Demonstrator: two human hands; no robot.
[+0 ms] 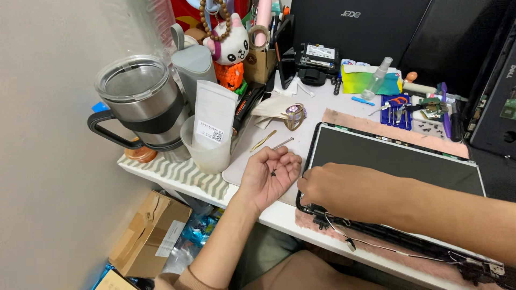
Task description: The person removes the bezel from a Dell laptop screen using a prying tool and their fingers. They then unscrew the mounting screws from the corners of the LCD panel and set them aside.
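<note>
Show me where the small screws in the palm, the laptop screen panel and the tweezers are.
small screws [273, 172]: head view, on the dark cluster.
laptop screen panel [392, 158]: head view, on the dark glass.
tweezers [263, 140]: head view, on the middle.

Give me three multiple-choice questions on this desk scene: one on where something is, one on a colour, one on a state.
1. Where do the small dark screws lie?
A. In the left palm
B. In the white cup
C. On the floor

2. What colour is the mat under the screen panel?
A. Green
B. Pink
C. Black

3. How is the left hand held?
A. Clenched
B. Palm down
C. Open, palm up

Answers:
1 A: the screws rest in the cupped palm.
2 B: pink shows around the panel's edges.
3 C: the fingers are spread loosely and the palm faces up, while the right hand rests at the panel's corner.
</note>
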